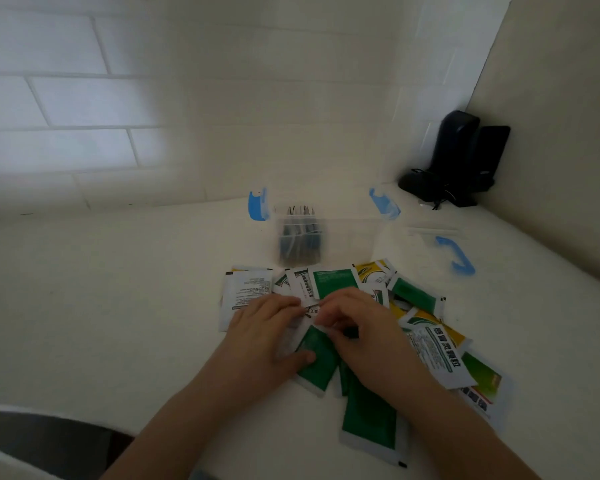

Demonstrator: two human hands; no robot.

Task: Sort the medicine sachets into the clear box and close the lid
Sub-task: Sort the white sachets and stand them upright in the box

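Two hands, left (269,329) and right (355,327), together pinch a white-and-green paper sachet (310,311), grip closed on it, above scattered sachets (368,410) on the white bench (118,306), near the clear blue-latched plastic box (347,237).

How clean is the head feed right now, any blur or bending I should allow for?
Head view: soft all over, the left hand and right hand smeared over the sachets; wide-angle bending curves the wall tiles; dim, flat light; the clear box is hazy, its walls barely readable.
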